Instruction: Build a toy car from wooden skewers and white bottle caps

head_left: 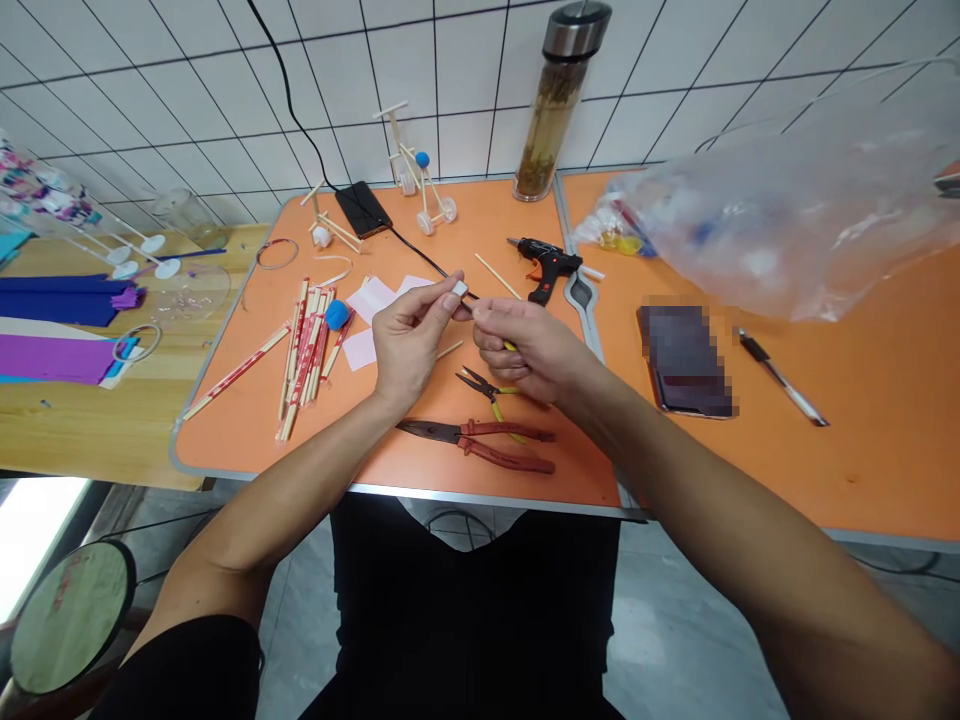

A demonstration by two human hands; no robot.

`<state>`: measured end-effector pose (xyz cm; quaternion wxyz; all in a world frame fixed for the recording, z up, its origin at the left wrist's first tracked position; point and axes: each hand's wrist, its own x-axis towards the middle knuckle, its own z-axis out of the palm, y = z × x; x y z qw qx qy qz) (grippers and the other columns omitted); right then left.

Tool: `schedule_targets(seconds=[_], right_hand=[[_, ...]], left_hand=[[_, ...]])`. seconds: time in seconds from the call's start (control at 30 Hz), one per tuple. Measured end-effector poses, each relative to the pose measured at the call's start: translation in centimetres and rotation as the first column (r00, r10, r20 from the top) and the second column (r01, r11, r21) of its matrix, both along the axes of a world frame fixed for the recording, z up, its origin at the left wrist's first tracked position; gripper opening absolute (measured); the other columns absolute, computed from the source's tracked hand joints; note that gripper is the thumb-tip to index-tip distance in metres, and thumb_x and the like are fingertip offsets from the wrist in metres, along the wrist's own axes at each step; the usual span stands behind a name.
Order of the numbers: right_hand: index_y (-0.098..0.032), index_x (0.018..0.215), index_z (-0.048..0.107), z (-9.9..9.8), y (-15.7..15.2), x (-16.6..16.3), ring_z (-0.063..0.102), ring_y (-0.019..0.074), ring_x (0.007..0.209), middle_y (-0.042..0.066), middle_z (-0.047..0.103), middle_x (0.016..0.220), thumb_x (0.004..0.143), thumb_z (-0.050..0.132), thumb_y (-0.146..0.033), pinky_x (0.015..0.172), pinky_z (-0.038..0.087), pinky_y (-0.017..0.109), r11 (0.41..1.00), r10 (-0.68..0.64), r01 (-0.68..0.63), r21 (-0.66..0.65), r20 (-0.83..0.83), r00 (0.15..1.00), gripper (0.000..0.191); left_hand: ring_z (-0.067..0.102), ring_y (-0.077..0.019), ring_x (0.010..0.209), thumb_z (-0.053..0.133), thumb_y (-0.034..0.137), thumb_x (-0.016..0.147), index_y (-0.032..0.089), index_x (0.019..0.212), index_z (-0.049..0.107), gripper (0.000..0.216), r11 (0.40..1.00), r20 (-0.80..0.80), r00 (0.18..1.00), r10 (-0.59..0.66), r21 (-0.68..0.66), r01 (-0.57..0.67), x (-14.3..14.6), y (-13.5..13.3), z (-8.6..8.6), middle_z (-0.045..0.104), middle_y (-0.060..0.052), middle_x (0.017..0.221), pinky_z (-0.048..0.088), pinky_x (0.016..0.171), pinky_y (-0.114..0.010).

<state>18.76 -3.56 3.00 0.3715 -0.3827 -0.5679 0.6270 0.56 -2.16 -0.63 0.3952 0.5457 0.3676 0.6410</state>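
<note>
My left hand pinches a small white piece between thumb and fingers above the orange table. Close beside it, my right hand is closed, its fingertips almost at the white piece. A bit of yellow shows between the right fingers; most of what they hold is hidden. Beneath the right hand lie yellow-handled pliers, jaws apart. Nearer the table edge are red-handled long-nose pliers. Left of my left hand, pink paper pieces lie by a blue ball and several wrapped chopsticks.
A black glue gun rests behind my right hand. Small stick models and a black power bank with a cable stand at the back, near a tea bottle. Rightward are a phone, pen and plastic bag.
</note>
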Motion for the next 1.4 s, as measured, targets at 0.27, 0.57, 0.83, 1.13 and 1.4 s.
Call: schedule_targets(seconds=[0.27, 0.57, 0.83, 1.13, 1.4], right_hand=[[-0.019, 0.124, 0.075, 0.3, -1.3, -1.0, 0.059, 0.0229, 0.081, 0.011, 0.073, 0.104, 0.108, 0.057, -0.037, 0.066, 0.039, 0.032, 0.899, -0.322, 0.136, 0.416, 0.417, 0.850, 0.030], [-0.020, 0.115, 0.074, -1.2, -0.2, -0.4, 0.055, 0.0176, 0.071, 0.002, 0.069, 0.087, 0.106, 0.063, -0.041, 0.066, 0.039, 0.030, 0.893, -0.308, 0.209, 0.399, 0.204, 0.929, 0.025], [-0.020, 0.151, 0.071, -0.7, -1.8, -1.2, 0.075, 0.0288, 0.092, 0.016, 0.083, 0.121, 0.119, 0.038, -0.027, 0.065, 0.027, 0.038, 0.696, -0.612, -0.189, 0.693, 0.710, 0.348, 0.047], [-0.020, 0.106, 0.069, 1.3, -0.9, -0.3, 0.037, 0.0129, 0.058, -0.002, 0.055, 0.077, 0.107, 0.066, -0.036, 0.055, 0.024, 0.028, 0.984, -0.160, 0.149, 0.102, 0.115, 0.980, 0.016], [-0.022, 0.107, 0.066, 1.4, 0.1, 0.6, 0.016, 0.0090, 0.053, -0.009, 0.040, 0.071, 0.104, 0.070, -0.044, 0.051, 0.016, 0.024, 0.973, 0.050, -0.087, -0.215, -0.172, 0.984, 0.023]], left_hand=[[0.083, -0.0172, 0.096, 0.097, 0.057, 0.089, 0.029, 0.108, 0.093, 0.034, 0.998, 0.030, 0.999, 0.016, -0.057, -0.014, 0.1, -0.1, -0.4, 0.092, -0.006, 0.115, 0.069, 0.095, -0.035], [0.085, -0.0213, 0.111, 0.095, 0.055, 0.091, 0.032, 0.113, 0.092, 0.032, 0.999, -0.003, 1.000, -0.030, -0.043, 0.030, -0.3, 0.6, -0.4, 0.090, -0.008, 0.128, 0.068, 0.105, -0.040], [0.085, -0.0214, 0.103, 0.097, 0.051, 0.089, 0.030, 0.112, 0.094, 0.031, 0.998, -0.091, 0.995, 0.051, -0.030, -0.054, -0.3, 0.5, -0.4, 0.092, -0.006, 0.114, 0.070, 0.099, -0.039], [0.086, -0.0211, 0.097, 0.098, 0.059, 0.088, 0.033, 0.112, 0.094, 0.035, 0.999, -0.030, 0.999, 0.036, 0.009, -0.036, 0.1, -0.1, 0.2, 0.092, -0.005, 0.113, 0.072, 0.100, -0.042], [0.087, -0.0225, 0.098, 0.098, 0.056, 0.089, 0.034, 0.114, 0.094, 0.033, 1.000, -0.031, 1.000, 0.002, 0.022, -0.001, -0.3, -0.1, 0.9, 0.091, -0.005, 0.110, 0.070, 0.105, -0.046]])
